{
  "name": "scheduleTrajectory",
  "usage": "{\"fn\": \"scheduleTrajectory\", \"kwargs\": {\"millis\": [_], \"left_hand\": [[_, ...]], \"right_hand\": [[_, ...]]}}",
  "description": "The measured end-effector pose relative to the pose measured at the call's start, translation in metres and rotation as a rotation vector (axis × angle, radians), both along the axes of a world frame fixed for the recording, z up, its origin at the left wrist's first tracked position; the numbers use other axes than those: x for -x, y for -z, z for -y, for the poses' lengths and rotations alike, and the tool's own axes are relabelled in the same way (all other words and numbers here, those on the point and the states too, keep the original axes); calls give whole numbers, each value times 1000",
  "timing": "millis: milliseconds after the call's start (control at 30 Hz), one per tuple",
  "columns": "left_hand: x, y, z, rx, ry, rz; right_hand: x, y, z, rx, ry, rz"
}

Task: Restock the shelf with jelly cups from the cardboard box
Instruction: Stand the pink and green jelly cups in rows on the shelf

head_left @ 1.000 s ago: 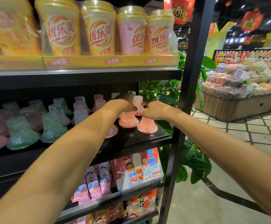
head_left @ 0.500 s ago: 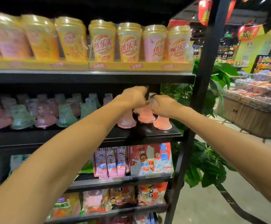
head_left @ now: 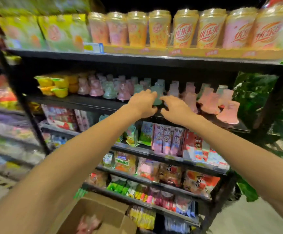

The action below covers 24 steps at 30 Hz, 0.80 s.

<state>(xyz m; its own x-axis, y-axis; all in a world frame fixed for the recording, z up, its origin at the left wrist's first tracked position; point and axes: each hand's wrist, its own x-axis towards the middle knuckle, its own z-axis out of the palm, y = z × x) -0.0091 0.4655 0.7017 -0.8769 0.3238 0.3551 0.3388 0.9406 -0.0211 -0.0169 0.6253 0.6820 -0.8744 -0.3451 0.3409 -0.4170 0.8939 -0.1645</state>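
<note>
Below, pink jelly cups [head_left: 88, 222] in cardboard box [head_left: 107, 215]

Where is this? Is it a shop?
Most likely a shop, perhaps a supermarket aisle. Black shelves hold rows of milk tea cups, jelly cups and snack packets, and an open cardboard box of stock sits below the arms.
</note>
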Motion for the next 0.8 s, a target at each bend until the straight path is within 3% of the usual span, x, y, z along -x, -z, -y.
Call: {"fn": "scheduleTrajectory", "kwargs": {"millis": [400, 800], "left_hand": [[-63, 39, 187, 0, -386, 83], [-93, 93, 318, 21, -507, 131]], "right_hand": [[-12, 21, 185, -81, -345, 37], [-13, 71, 329, -93, -476, 137]]}}
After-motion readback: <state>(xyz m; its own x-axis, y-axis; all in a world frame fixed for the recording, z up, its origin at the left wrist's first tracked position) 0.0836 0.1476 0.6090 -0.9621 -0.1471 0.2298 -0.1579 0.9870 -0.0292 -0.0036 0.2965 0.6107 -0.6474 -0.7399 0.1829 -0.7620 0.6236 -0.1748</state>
